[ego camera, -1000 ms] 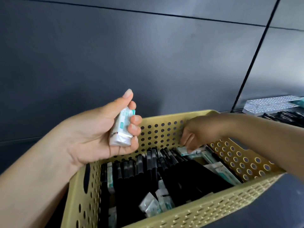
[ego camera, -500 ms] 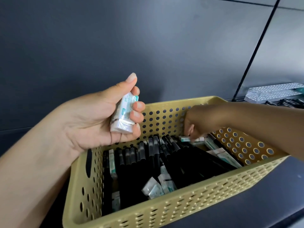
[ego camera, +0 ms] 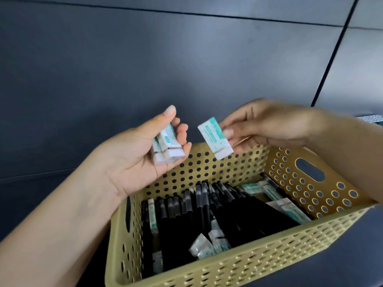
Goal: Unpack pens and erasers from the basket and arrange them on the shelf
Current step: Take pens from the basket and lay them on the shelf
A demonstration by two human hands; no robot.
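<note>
Head view: looks down into a tan perforated plastic basket [ego camera: 217, 264] with oval handle cut-outs, set against a dark grey panelled wall [ego camera: 145, 69].
Left hand [ego camera: 143, 156]: palm up above the basket's left rear corner — fingers curled round a small stack of white erasers in teal-printed wrappers [ego camera: 166, 147], thumb laid along the top.
Right hand [ego camera: 267, 125]: above the rear rim, thumb and fingertips pinching a single white eraser with a teal-printed sleeve [ego camera: 214, 137] by its upper right edge; eraser tilted, bare white end lowest.
Gap: single eraser near the left hand's stack, not touching.
Basket contents: black pens [ego camera: 207, 206] lying side by side along the floor — loose wrapped erasers [ego camera: 209, 243] among them, more at the right wall.
Far right edge: a pale item, too cropped to identify.
</note>
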